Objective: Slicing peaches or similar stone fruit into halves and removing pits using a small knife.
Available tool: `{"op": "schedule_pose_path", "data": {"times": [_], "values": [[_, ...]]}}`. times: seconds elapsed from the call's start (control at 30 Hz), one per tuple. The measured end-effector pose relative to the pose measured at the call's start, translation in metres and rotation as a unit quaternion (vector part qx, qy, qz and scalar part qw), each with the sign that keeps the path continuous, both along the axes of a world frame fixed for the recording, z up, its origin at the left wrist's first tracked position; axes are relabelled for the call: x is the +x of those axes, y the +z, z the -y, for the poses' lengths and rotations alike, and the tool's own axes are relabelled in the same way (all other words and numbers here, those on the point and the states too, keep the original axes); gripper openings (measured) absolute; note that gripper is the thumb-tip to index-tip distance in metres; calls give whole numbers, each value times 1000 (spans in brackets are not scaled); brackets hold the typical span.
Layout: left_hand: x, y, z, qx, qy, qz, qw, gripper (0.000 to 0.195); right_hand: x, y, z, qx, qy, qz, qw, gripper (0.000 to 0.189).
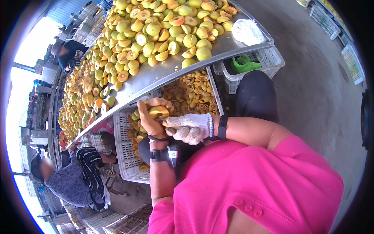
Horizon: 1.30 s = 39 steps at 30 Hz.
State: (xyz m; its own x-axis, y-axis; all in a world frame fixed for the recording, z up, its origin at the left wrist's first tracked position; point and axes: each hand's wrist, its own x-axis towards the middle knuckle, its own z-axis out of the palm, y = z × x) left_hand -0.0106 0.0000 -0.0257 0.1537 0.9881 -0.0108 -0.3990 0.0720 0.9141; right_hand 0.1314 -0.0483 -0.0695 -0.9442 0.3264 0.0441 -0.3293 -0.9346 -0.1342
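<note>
My left hand, in a tan glove, holds a halved yellow peach in its palm with the cut side showing. My right hand wears a white knit glove with soiled fingertips. Its fingers are closed on a small metal tool, whose tip touches or nearly touches the peach half; most of the tool is hidden. Both hands are just off the near edge of a metal table heaped with halved peaches. Below them, a white plastic crate contains more peach halves.
Under the table lie pitted-out scraps and fruit pieces. A white crate with a green bag stands to the right. A white plastic bag rests on the table corner. A seated person and another person are at left.
</note>
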Motion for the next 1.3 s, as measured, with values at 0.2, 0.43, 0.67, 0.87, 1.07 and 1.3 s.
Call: {"op": "schedule_pose_path", "data": {"times": [0.2, 0.43, 0.67, 0.87, 1.07, 1.3], "values": [[-83, -11, -50, 56, 231, -64, 969, 47, 8, -8, -2, -27, -42, 37, 998, 36], [-40, -6, -93, 199, 159, -369, 894, 37, 14, -16, -1, 34, -156, 283, 946, 36], [122, 25, -117, 155, -123, -627, 753, 66, 24, -18, -5, 69, -177, 288, 939, 29], [132, 33, -117, 124, -175, -594, 776, 60, 26, -9, -1, 65, -183, 282, 940, 25], [83, 12, -119, 130, -112, -207, 963, 44, 25, -1, -3, 90, -251, 293, 918, 38], [31, 10, -56, 278, 17, -328, 903, 42, 28, 12, -6, 270, -351, 413, 796, 34]]}}
